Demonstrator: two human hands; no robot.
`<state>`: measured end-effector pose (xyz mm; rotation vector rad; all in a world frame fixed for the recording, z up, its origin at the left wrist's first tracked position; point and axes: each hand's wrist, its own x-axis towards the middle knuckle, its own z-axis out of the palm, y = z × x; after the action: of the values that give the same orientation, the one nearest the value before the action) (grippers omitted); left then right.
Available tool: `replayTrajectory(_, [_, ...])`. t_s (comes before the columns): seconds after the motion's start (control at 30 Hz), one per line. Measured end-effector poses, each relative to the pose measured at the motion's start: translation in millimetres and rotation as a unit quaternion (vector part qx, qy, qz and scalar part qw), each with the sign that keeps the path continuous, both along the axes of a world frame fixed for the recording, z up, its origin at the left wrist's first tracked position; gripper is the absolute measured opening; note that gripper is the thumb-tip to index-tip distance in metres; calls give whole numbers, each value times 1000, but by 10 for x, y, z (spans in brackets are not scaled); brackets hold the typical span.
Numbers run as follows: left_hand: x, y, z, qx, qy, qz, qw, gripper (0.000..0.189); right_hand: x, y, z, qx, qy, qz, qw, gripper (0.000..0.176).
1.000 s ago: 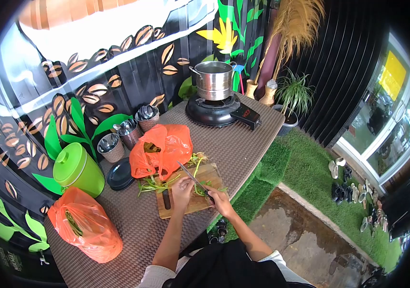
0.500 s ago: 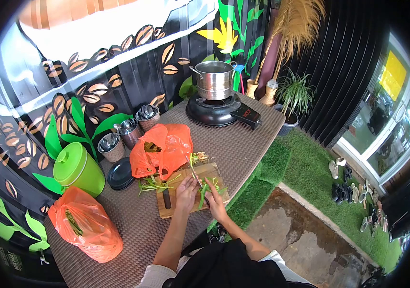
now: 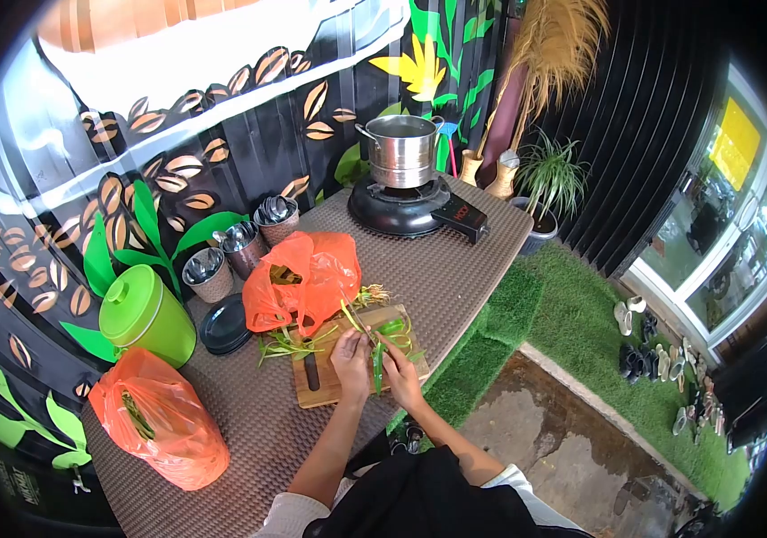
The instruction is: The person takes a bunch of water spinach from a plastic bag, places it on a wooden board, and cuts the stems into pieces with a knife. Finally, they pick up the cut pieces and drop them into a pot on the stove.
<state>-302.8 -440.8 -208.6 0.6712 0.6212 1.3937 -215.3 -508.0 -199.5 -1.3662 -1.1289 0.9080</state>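
Over the wooden cutting board (image 3: 330,392), my left hand (image 3: 349,360) is closed on a thin green vegetable stalk, pinched at the fingertips. My right hand (image 3: 400,371) is closed beside it on the same greens, and long green leaves (image 3: 377,369) hang down between the two hands. A pale stalk end (image 3: 348,313) points up past my left fingers. On the board's left side lies a knife with a dark handle (image 3: 312,371); greens partly cover its blade. Loose green stems (image 3: 281,345) lie at the board's left edge, and more greens (image 3: 397,328) rest at its right.
Behind the board sits an open orange plastic bag (image 3: 328,260); another orange bag (image 3: 177,439) is at the left. A green lidded bucket (image 3: 146,314), black plates (image 3: 225,325) and several cutlery cups (image 3: 208,273) line the wall. A steel pot (image 3: 401,148) stands on a black stove (image 3: 392,208).
My hands stay close together over the board. The stalk between them has shifted; its pale end now sticks up past my left fingers, and leaves hang lower between the hands.
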Motion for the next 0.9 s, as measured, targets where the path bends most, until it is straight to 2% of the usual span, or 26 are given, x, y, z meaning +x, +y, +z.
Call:
replayTrajectory(0.07, [32,-34,-5,51,51,47,996,21,-37,60,-131,107,-112,-60,986,42])
replayTrajectory(0.1, [53,-41,-42,51,51,47,996,21,-48,47,-85,107,-112,-60,986,42])
replayTrajectory(0.17, [87,-40,-110,69,77,81,991,18,-64,20,9,59,-15,-30,998,40])
replayTrajectory(0.27, [93,-59,-114,84,113,85,986,16,-15,45,-44,26,50,-6,998,40])
replayTrajectory(0.4, [71,-100,-66,108,162,65,979,15,-14,45,-70,29,67,-5,997,39])
replayTrajectory(0.5, [70,-116,-33,89,189,85,974,14,-29,70,-126,52,51,-51,996,38])
replayTrajectory(0.57, [55,-108,26,108,213,148,960,12,20,12,7,-90,112,-43,989,38])
replayTrajectory(0.67, [-30,-36,62,137,164,179,960,12,76,46,-152,-37,78,-46,995,38])
replayTrajectory(0.8, [-122,107,-9,117,138,233,956,12,193,97,-276,-79,98,-17,992,33])
replayTrajectory(0.83, [-143,129,-20,114,152,241,952,12,237,86,-226,-129,236,49,962,31])
replayTrajectory(0.87, [-158,137,-36,115,152,242,952,12,256,78,-183,-175,367,114,906,30])
replayTrajectory(0.9, [-169,133,-24,113,180,249,945,12,264,88,-232,-175,367,114,906,30])
